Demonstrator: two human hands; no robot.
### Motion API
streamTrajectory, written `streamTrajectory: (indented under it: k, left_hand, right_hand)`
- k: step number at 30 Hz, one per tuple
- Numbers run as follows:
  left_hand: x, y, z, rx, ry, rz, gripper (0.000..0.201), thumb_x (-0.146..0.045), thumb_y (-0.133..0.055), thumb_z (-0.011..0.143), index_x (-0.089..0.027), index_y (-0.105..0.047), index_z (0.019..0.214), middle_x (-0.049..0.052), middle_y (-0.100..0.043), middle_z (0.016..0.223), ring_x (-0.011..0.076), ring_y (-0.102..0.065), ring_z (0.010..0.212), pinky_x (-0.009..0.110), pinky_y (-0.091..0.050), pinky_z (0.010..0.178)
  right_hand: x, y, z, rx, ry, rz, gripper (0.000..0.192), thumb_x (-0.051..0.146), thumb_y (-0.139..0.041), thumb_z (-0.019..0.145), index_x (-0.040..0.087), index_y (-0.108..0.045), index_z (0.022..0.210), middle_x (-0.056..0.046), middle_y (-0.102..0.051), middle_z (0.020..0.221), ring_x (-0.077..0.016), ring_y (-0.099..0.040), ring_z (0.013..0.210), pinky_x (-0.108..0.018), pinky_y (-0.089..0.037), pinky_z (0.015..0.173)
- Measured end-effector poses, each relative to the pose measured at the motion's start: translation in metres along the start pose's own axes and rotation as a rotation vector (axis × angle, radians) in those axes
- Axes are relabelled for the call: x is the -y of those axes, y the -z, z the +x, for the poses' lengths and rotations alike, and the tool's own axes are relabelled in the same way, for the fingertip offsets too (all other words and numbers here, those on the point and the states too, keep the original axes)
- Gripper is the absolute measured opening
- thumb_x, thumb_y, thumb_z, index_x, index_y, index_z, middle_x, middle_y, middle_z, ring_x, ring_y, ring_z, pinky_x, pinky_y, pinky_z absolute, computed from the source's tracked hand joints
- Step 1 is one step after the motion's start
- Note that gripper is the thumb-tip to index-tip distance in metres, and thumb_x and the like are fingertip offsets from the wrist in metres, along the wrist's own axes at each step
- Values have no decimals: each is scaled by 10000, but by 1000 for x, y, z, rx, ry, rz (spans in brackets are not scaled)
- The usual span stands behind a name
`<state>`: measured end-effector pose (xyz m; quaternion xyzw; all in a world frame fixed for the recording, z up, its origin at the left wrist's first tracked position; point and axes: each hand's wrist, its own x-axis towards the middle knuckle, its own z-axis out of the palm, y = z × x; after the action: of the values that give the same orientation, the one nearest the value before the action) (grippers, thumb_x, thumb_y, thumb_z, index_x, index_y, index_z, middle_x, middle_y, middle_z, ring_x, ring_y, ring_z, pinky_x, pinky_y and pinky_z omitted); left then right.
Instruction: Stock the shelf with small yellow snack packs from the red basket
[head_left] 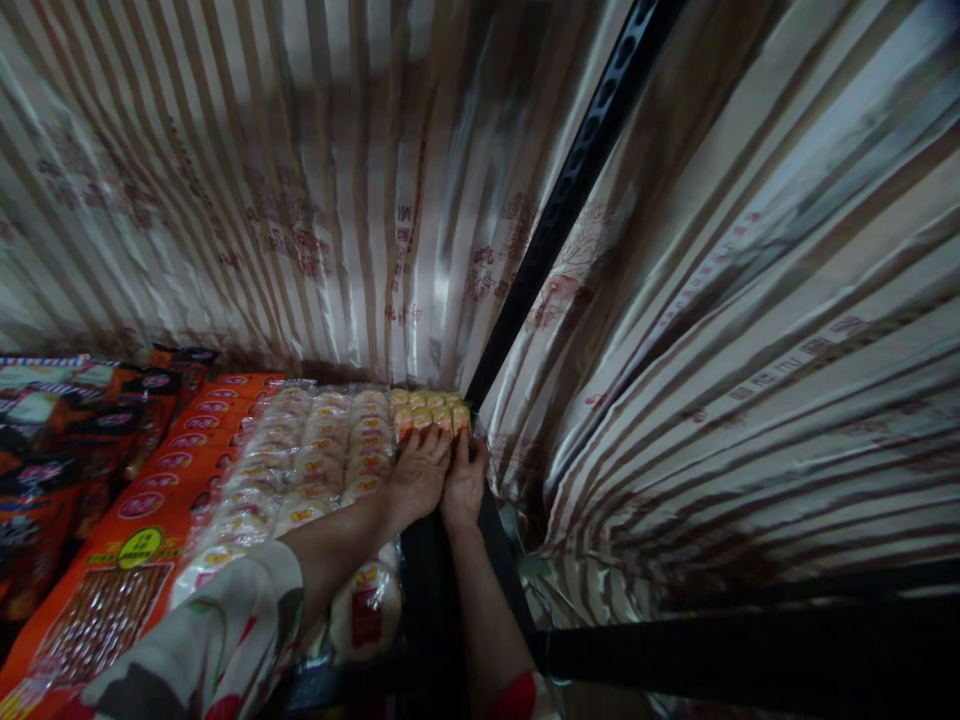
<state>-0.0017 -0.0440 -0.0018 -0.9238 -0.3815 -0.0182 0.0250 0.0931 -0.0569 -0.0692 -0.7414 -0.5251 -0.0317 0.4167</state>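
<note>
Small yellow packets (429, 400) sit in tight rows at the far right corner of the black shelf, against the striped curtain. My left hand (421, 472) lies palm down with its fingers stretched out, touching the near side of these packets. Right beside it, my right hand (463, 484) reaches up with fingers extended and slightly apart, the fingertips at the rightmost packets. Neither hand is visibly wrapped around a packet. Immediately left of my left hand run rows of round, pale buns or cakes in clear wrappers (319, 455).
Orange packs of thin brown sticks (112, 610) and dark-and-orange bags (105, 425) fill the left. A perforated black post (555, 210) slants up behind the packets. Striped, printed curtain sheeting (360, 180) hangs behind and to the right. A dark rail (712, 640) crosses at lower right.
</note>
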Motion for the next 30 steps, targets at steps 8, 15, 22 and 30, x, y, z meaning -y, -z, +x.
streamTrajectory:
  k: [8,15,22,30]
  left_hand:
    - [0,5,-1,21,-17,-5,481,-159,-267,895,-70,-409,1346,136,-340,1450,304,-218,1363,517,-197,1097]
    - [-3,7,-4,7,-31,3,488,-157,-258,901,-52,-373,1363,153,-324,1455,291,-231,1361,494,-192,1106]
    - [-11,7,-10,-15,-21,6,456,-144,-274,899,-63,-463,1306,145,-332,1453,280,-252,1358,465,-219,1107]
    - [-33,19,-47,-23,35,-154,519,-146,-319,856,-74,-373,1367,149,-363,1435,268,-286,1345,427,-243,1100]
  right_hand:
    - [-2,2,1,29,7,35,495,259,-323,879,140,-413,1351,-165,-436,1249,-233,-458,1135,-391,-412,951]
    - [0,3,1,26,-17,30,487,274,-305,886,175,-407,1352,-142,-438,1259,-232,-440,1140,-401,-389,962]
    - [-2,6,1,9,3,48,487,228,-339,842,131,-450,1306,-159,-424,1271,-258,-387,1185,-423,-368,982]
    - [-2,14,2,-34,95,180,481,190,-320,807,97,-470,1254,-165,-459,1259,-218,-402,1208,-408,-370,996]
